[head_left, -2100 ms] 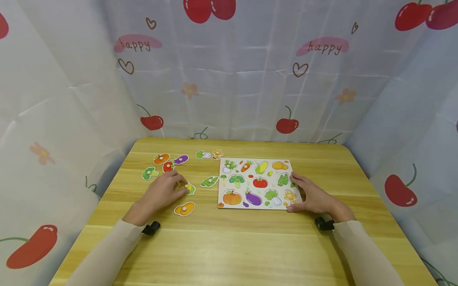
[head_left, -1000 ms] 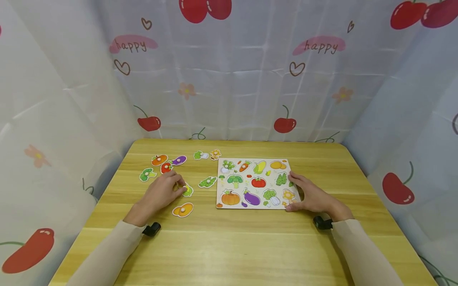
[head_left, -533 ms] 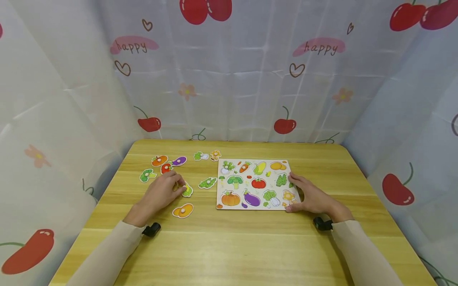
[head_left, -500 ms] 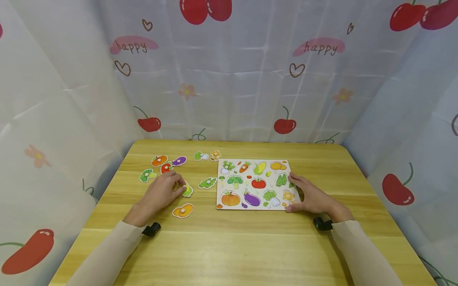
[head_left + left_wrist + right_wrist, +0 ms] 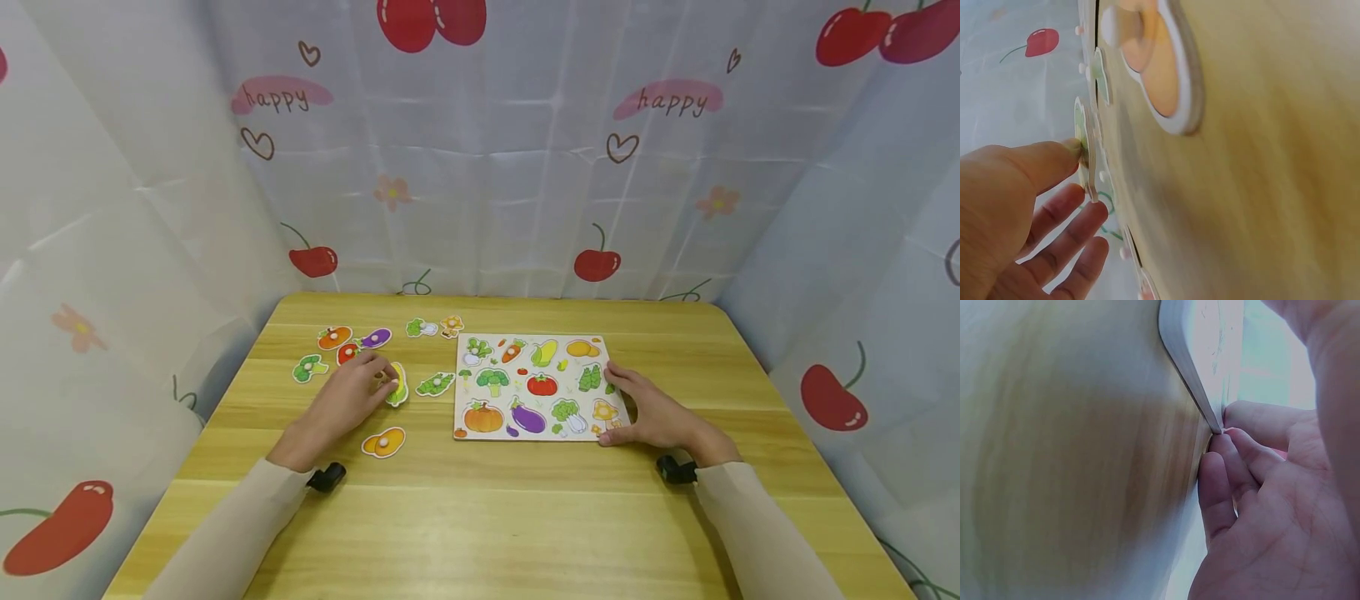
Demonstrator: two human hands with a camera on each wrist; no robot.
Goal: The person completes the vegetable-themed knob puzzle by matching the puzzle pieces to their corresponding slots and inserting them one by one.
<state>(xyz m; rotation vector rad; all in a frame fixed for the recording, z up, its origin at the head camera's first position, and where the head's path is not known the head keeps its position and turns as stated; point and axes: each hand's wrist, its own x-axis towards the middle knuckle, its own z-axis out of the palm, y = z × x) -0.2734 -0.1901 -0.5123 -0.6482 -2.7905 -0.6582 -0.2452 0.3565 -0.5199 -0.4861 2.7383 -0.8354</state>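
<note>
My left hand pinches a yellow and green corn puzzle piece between thumb and fingers. In the left wrist view the corn piece stands off the wooden table, gripped by its face side. On the table's middle lies a vegetable puzzle board with printed outlines. Its right side is held by my right hand, thumb at the near corner and fingers along the edge. The right wrist view shows those fingertips right at the board's corner. A potato piece with a knob lies just in front of my left hand.
Left of the board lies a pea pod piece. Farther back are cabbage and mushroom pieces. Broccoli, pumpkin, eggplant and tomato pieces cluster beyond my left hand. A patterned curtain surrounds the table.
My left hand has moved slightly right and raised the corn piece, which now shows more upright beside the fingers. My right hand and the board have stayed in place.
</note>
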